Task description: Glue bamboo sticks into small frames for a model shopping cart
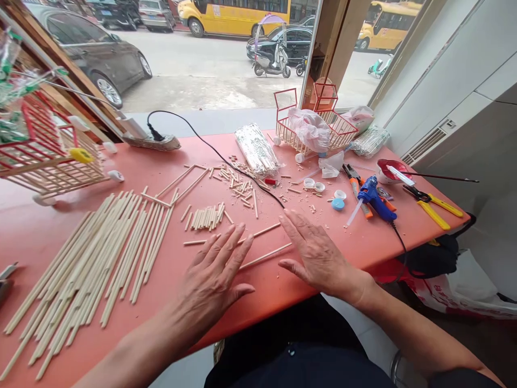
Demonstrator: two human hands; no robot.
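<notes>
My left hand (220, 269) is spread, palm down, over the near part of the table, its fingertips by a wooden stick (264, 230). Fingers apart, my right hand (313, 245) hovers or rests at the right ends of that stick and a second stick (266, 255) lying closer to me. Whether either palm presses on the sticks is hidden. Left of my hands lie many long sticks (89, 269) side by side. Short cut pieces (208, 216) sit in a row beyond my left hand, and a stick frame (177, 188) stands behind them.
A blue glue gun (375, 196), orange-handled pliers (357, 188) and yellow-handled cutters (432, 207) lie at the right. Stick-built carts stand at the left (60, 156) and back (299, 137). A black cord (214, 151) crosses the pink table (169, 318). Bottle caps (338, 203) and a wrapped bundle (256, 148) lie mid-table.
</notes>
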